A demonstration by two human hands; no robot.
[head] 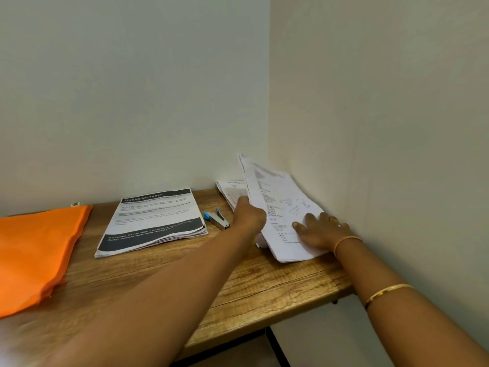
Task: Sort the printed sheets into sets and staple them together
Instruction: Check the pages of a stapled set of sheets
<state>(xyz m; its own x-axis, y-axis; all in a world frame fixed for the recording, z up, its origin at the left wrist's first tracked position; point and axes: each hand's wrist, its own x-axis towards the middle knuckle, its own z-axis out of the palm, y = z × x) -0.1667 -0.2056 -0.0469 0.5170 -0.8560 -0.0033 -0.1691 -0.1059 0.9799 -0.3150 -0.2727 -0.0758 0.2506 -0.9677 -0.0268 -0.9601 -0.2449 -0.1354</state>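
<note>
At right of centre in the frame, where a wooden surface [264, 282] meets the corner of two pale walls [370, 102], a bundle of printed sheets [275, 197] is seen tilted up along its left side. The bundle is gripped at that edge by the left hand [250, 214], whose fingertips are hidden behind the paper. Its lower right part is pressed down onto the surface by the right hand [321, 230], fingers straight and spread. A second pile of sheets [230, 190] is seen lying flat just beyond the left hand, partly covered by the raised bundle. Just left of the left hand, a small stapler [216, 219] with a blue end is laid on the surface, apart from the papers on either side. Further left, in mid-frame, a thick stack [153, 221] headed "DRESSING TABLE" is set flat, black bands printed across its top and bottom. An orange cloth [34, 250] is spread over the surface's left end, at the frame's left edge. A thin band [348, 239] is worn at the right wrist and a gold bangle [389, 291] further up the forearm, at lower right.
</note>
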